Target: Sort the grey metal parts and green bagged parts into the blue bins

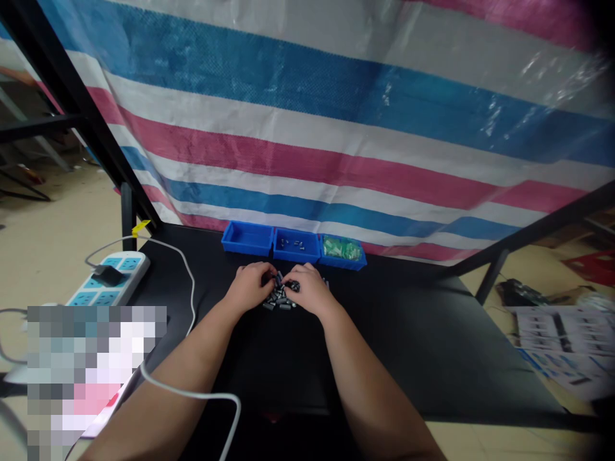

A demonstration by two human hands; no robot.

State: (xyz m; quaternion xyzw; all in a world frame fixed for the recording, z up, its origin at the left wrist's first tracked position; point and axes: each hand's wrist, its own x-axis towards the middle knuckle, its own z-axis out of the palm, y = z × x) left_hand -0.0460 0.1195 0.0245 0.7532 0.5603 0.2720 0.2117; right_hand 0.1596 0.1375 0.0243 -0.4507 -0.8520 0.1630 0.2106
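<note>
Head view, looking forward and down: left hand (pixel 248 287) and right hand (pixel 310 289) close together, low over a loose heap of small grey metal cylinders (pixel 277 299) on a black desk (pixel 408 339). Fingers (pixel 266 275) of both hands curled downward, tips bunched toward each other and nearly meeting above the heap, with one dark cylinder standing up between them. Whether pinching that piece or only cupping it: impossible to tell at this size.

Just beyond the hands, three blue plastic bins in a touching row along the far edge of the desk: the left bin (pixel 247 238), the middle bin (pixel 307 248) with a few small metal parts (pixel 291 244) inside, and the right bin (pixel 353 259) with green packets (pixel 335 247). To the left, a white power strip (pixel 108 278) and a white cable (pixel 193 291) trailing across the desk and past the left forearm (pixel 192 365).

Likely trouble: rounded cylinders rolling away over the smooth desk after a nudge from a wrist or fingertip; a piece slipping from bunched fingers through too light a hold; a piece landing in the wrong bin, with the rims so close together; the cable snagging on the forearm and dragging across the desk.
</note>
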